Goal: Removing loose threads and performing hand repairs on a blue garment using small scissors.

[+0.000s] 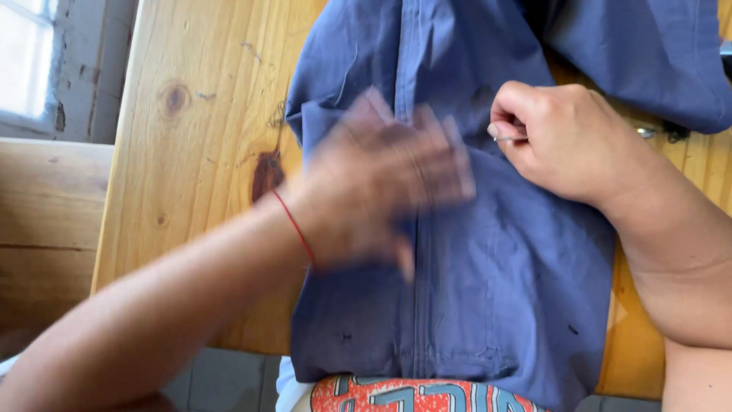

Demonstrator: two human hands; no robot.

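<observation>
Both forearms are bare, with no sleeves reaching the wrists. The left hand (381,183) is blurred in the picture, and a thin red string bracelet (293,225) circles its wrist. The right hand (564,141) wears no ring or band that can be seen. At the lower edge shows a red garment (419,397) with blue-grey lettering.

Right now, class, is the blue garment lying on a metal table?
No: the blue garment is spread over a wooden table with visible knots and grain, under the left hand.
</observation>
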